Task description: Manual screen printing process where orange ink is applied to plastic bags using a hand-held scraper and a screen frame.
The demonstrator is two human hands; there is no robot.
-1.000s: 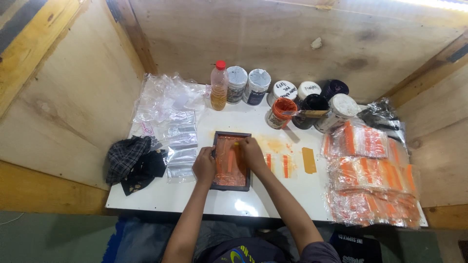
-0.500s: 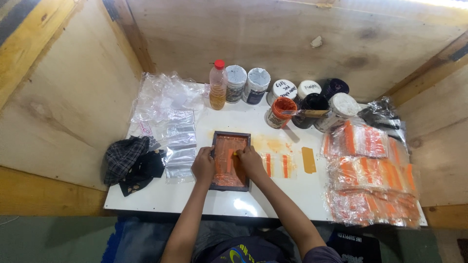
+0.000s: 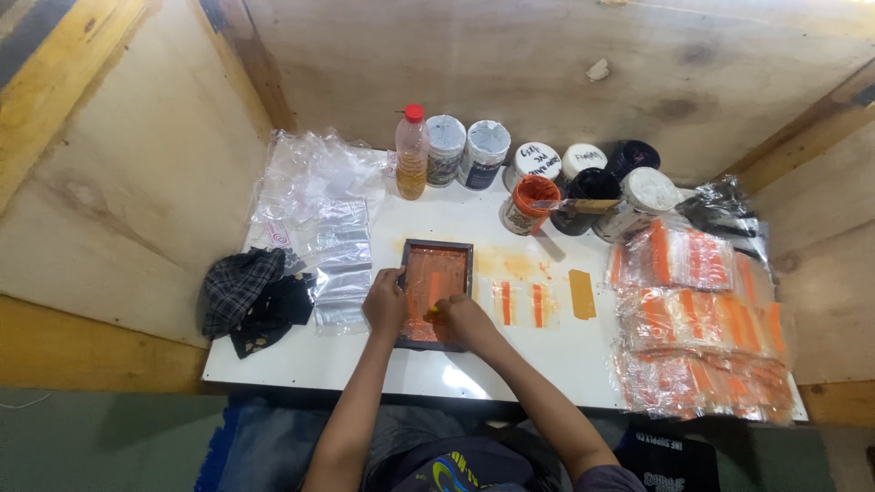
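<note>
The framed screen (image 3: 435, 292) lies flat on the white table (image 3: 365, 364), just as before. The left hand (image 3: 385, 305) still presses its left edge, fingers curled over the frame. The right hand (image 3: 458, 319) has slid down to the near end, closed around a small yellow tool (image 3: 432, 312).

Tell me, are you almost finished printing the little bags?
Many bags with orange stripes are already stacked at the right. Both hands, left and right, are on the frame. A pile of clear bags lies unprinted at the left.
</note>
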